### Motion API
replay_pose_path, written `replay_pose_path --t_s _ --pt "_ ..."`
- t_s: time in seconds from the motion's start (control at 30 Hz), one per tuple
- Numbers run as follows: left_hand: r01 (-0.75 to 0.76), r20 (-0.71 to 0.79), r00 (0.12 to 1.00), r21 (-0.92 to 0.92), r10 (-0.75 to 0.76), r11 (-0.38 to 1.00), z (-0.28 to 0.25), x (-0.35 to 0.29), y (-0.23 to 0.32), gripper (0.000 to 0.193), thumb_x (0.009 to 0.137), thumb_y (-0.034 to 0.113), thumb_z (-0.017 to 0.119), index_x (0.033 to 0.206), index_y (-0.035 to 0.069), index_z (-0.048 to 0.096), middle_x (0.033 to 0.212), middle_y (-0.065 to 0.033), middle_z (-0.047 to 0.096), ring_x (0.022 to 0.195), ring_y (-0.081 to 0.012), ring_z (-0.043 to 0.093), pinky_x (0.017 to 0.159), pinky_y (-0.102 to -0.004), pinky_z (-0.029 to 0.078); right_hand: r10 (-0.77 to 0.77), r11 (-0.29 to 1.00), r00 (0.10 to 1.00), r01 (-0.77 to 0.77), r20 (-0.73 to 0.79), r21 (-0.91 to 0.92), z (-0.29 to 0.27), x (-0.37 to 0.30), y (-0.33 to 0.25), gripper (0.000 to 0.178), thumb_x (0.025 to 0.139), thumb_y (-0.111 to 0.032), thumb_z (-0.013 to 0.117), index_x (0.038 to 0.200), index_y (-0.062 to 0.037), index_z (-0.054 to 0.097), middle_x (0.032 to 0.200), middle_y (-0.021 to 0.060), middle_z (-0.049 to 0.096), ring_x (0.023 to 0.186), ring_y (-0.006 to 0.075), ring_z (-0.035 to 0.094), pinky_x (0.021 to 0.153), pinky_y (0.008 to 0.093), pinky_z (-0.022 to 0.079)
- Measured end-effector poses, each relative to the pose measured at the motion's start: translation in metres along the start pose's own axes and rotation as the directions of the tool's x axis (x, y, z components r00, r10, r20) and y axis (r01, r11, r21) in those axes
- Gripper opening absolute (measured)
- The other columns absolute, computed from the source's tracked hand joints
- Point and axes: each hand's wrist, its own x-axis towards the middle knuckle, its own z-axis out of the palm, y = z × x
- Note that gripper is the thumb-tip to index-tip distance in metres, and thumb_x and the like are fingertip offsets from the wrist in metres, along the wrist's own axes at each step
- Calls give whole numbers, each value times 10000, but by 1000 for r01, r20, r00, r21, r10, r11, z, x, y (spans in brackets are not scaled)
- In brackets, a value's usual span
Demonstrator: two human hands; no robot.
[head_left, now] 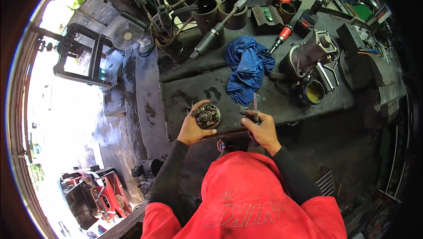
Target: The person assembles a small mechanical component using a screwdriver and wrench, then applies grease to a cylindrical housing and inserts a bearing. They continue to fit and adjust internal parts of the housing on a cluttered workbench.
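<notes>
Nearest: red shirt (246,203) fills the bottom of the view, dark sleeves running up to both hands.
Left hand (192,127): fingers wrapped round a round metal part (208,116), held face-up just at the near edge of the bench (194,91).
Right hand (262,129): closed in a fist on a screwdriver (255,109), shaft pointing up and away, tip clear of the part.
Gap: part and tool are near each other but apart, both held in the air over the bench edge.
Cloth: blue rag (246,67) bunched just beyond the tool tip.
Behind: grey motor housing (308,56) to the right, two dark cylinders (220,12) at the back, a red-handled tool (282,36) between.
Risk: the part is held only at its rim, with nothing under it; I judge a slip would drop it past the bench to the floor.
Risk two: a greasy handle could let the screwdriver skid toward the left fingers.
</notes>
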Motion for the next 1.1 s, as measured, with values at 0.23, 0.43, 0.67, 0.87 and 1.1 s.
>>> replay_pose_path --t_s 0.23,0.43,0.67,0.87,1.1 --pt "-5 -615 788 -37 -19 999 68 -13 -2 1002 618 51 1020 1486 -16 523 1326 -109 678 1192 -170 669 1065 -318 555 37 992 996 -47 -81 -118 -29 -22 1 330 1017 -129 759 1308 25 743 810 28 735 579 47 594 491 229 444" --pt "-111 -324 939 27 114 993 20 -12 -17 1074 604 -12 995 1548 44 485 1435 -106 604 1330 -206 600 1147 -350 507 26 989 997 -36 -70 -145 -40 -38 7 428 1076 -166 688 1472 -57 569 892 59 731 582 59 613 497 225 456" --pt "-202 -517 810 197 277 959 56 -9 -34 955 584 141 1055 1381 62 535 1221 -100 665 1107 -220 685 999 -355 572 9 996 1000 -10 -14 -93 -28 -40 5 371 1138 -196 533 1482 -73 595 880 30 675 566 63 558 481 244 441" --pt "16 -756 626 261 194 965 109 1 -29 963 579 234 1054 1358 86 508 1302 -129 576 1239 -346 555 1053 -483 473 13 986 1000 -10 15 -166 -11 -46 8 339 1132 -176 550 1419 -33 663 801 6 667 566 46 552 512 232 439" --pt "-219 -395 872 218 291 951 49 -12 -32 1026 605 87 989 1516 72 517 1389 -154 659 1294 -287 656 1148 -405 504 46 928 996 -16 71 -372 -5 -59 15 369 1117 -221 616 1440 -57 684 840 -12 706 549 50 561 494 231 459"
